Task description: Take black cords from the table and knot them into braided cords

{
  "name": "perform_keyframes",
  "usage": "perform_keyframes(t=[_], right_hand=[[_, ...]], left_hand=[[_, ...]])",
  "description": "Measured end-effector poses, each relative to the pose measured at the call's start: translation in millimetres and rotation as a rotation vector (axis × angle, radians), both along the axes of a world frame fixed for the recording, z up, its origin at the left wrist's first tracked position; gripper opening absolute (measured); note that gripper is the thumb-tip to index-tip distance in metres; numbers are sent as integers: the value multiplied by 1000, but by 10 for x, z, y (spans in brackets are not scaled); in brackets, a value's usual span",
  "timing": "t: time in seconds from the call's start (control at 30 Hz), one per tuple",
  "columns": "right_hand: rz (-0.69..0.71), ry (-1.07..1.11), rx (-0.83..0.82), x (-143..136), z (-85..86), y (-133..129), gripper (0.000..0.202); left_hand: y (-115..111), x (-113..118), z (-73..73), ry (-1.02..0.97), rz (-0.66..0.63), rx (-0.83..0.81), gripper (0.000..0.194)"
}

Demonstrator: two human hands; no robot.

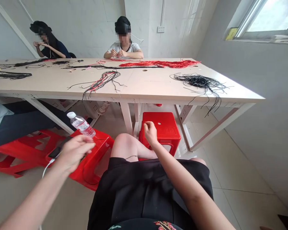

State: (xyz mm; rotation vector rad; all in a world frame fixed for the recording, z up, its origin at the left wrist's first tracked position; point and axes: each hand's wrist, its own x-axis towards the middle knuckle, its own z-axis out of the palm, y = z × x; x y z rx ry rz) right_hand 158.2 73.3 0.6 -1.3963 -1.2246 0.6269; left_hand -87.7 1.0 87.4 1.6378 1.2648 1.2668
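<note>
My left hand [77,152] is raised over the red stool at the left, its fingers and thumb pressed together. A thin dark cord [99,139] shows near its fingertips; what the fingers grip is too small to make out. My right hand [150,132] is closed in front of a red stool [166,124], and anything inside it is hidden. Another stretch of thin dark cord [131,157] crosses my bare leg between the hands. A clear water bottle [83,125] with a white cap stands just beyond my left hand.
On the long table [144,88] lie a tangled black cord bundle [198,81], a black and red bundle [103,81] and red cords [172,64]. Two people sit at its far side. Another person's leg [26,123] is at the left. A black device [55,151] with a white cable sits beside my left hand.
</note>
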Motion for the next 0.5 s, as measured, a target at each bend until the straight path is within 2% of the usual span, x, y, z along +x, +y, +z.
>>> perform_keyframes(t=[0.07, 0.13, 0.2, 0.23, 0.27, 0.3, 0.37, 0.4, 0.5], right_hand=[[-95, -20, -11, 134, -237, -108, 25], [-96, -35, 14, 126, -408, -373, 24], [15, -45, 43, 14, -503, -683, 22], [142, -70, 50, -61, -520, -817, 21], [305, -159, 30, -139, -517, -921, 26], [398, -256, -14, -220, -496, -988, 34], [507, -484, -117, -394, -405, -1015, 38], [534, -568, -155, -498, -339, -988, 34], [700, -637, -127, -918, -64, -899, 29]], left_hand=[[166, 77, -81, -36, 22, -239, 15], [275, 200, -88, -124, 50, -415, 17], [317, 311, -19, -191, 41, -478, 18], [317, 351, 40, -224, 28, -502, 19], [305, 377, 113, -261, 17, -523, 19], [285, 389, 198, -301, 6, -535, 20], [231, 381, 396, -379, -16, -531, 22], [203, 363, 508, -412, -29, -516, 22], [145, 278, 900, -469, -57, -432, 23]])
